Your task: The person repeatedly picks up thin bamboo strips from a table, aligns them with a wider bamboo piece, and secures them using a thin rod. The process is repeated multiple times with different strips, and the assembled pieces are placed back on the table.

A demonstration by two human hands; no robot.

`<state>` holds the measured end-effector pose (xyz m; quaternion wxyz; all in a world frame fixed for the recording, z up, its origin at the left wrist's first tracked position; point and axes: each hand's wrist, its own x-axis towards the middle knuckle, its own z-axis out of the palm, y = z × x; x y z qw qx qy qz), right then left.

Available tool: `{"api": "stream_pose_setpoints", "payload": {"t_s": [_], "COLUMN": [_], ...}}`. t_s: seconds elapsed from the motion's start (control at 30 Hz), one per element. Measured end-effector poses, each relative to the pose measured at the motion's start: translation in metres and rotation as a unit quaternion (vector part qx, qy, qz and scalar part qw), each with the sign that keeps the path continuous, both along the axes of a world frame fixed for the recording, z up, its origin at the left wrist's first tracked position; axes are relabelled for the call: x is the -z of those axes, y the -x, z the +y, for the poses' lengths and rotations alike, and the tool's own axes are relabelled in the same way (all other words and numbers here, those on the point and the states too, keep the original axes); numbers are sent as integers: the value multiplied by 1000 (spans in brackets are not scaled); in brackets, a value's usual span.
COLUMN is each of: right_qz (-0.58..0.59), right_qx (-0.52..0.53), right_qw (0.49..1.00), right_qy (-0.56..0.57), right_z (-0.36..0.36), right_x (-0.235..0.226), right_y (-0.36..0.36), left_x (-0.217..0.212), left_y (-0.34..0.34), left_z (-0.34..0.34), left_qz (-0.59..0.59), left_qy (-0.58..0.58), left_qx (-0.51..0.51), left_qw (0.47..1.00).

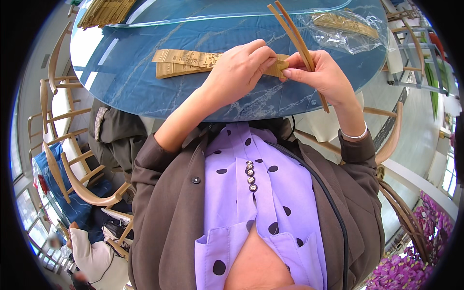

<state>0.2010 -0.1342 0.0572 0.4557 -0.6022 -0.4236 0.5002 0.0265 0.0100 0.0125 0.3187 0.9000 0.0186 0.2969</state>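
Observation:
A pair of wooden chopsticks (294, 35) slants up out of my right hand (325, 77), whose fingers are closed round it. My right thumb and fingertip also pinch one end of a gold-brown paper chopstick sleeve (276, 68). My left hand (241, 70) is closed on the same sleeve, its fingers pressed together near the sleeve's middle; the part under the hand is hidden. Beside the left hand, several flat printed paper sleeves (181, 62) lie loosely stacked on the table. Whether the held sleeve touches that stack cannot be seen.
The blue marbled round table (130, 89) carries a glass turntable (232, 19) at its far side. A pile of gold-brown sleeves (106, 12) sits far left. A clear plastic bag (333, 41) with more sleeves lies far right. Wooden chairs (92, 193) stand around.

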Motion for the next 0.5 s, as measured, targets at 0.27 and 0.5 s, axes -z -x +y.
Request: {"api": "stream_pose_setpoints", "payload": {"t_s": [0.27,0.5], "right_qz": [-63,-68], "right_qx": [44,58], "right_qw": [997,996], "right_qy": [17,-14], "right_z": [4,2], "right_x": [7,11], "right_y": [12,6], "left_x": [6,10], "left_y": [3,-4], "left_z": [-1,-7], "left_qz": [27,45], "left_qy": [12,-249], "left_qx": [26,-19], "left_qw": [999,967]}}
